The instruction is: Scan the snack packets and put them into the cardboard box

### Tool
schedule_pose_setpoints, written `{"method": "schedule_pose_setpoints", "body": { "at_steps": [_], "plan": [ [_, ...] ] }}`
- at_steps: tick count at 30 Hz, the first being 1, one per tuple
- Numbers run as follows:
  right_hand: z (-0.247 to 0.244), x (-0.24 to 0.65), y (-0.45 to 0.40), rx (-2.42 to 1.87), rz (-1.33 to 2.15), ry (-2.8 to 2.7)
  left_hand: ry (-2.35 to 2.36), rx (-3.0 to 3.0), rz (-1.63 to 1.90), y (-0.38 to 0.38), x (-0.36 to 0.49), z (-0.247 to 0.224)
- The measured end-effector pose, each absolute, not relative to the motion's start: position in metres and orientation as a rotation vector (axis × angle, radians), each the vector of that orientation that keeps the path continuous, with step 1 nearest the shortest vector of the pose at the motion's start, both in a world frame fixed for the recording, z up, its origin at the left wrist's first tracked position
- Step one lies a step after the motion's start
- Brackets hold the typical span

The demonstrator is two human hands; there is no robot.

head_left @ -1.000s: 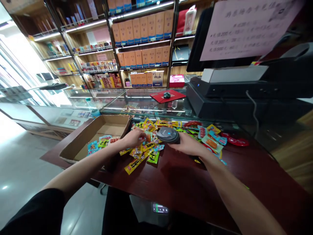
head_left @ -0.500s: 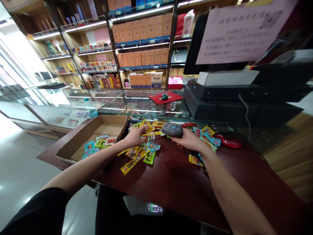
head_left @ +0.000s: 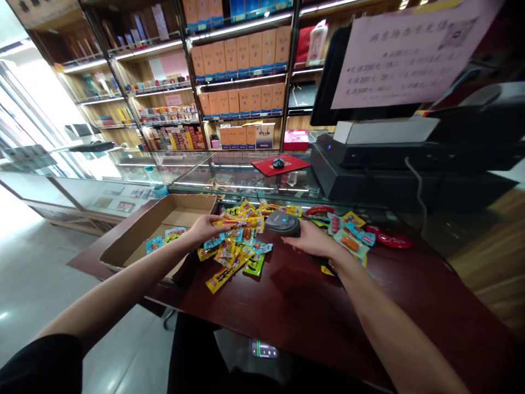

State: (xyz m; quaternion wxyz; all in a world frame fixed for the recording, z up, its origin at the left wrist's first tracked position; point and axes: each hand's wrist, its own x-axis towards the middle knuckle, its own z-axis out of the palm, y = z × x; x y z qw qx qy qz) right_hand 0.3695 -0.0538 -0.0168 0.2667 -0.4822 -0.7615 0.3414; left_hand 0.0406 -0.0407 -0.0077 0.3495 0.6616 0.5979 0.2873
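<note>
Between the fingers of my left hand (head_left: 204, 230) is one end of a long yellow snack packet (head_left: 246, 222), held above the pile of snack packets (head_left: 233, 257). My right hand (head_left: 311, 239) is wrapped round a dark grey barcode scanner (head_left: 283, 222), whose head points left toward the packet's far end. Blue, green and yellow wrappers make up the pile below. To the left stands a shallow open cardboard box (head_left: 135, 241) with several blue and green packets in it; my left forearm hides part of it. More packets (head_left: 353, 241) lie to the right of my right hand.
A red oval object (head_left: 389, 238) lies at the right of the dark red table (head_left: 287, 306). Behind it are a glass counter (head_left: 229, 169) with a computer mouse (head_left: 278, 163), a monitor (head_left: 328, 76) and black machines (head_left: 369, 158). A lit phone (head_left: 264, 349) is below the table edge.
My left hand has drawn back left and lifted the yellow packet off the pile, level with the scanner. The scanner has shifted slightly left. The view has moved a little.
</note>
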Motion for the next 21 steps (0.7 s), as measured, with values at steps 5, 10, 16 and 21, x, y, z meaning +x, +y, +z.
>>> {"method": "schedule_pose_setpoints", "body": {
  "at_steps": [5,10,16,21],
  "plan": [
    [-0.006,0.362,-0.061,-1.308,0.79,-2.091,1.358,1.324,0.792,-0.039,0.041,-0.008],
    [-0.008,0.361,-0.059,-1.289,0.759,-2.082,1.318,1.204,0.788,-0.037,0.048,-0.004],
    [-0.018,0.364,-0.054,-1.268,0.744,-2.068,1.286,1.203,0.783,-0.034,0.048,-0.004],
    [-0.022,0.364,-0.051,-1.302,0.774,-2.069,1.311,1.22,0.82,-0.029,0.033,-0.008]
  ]
}}
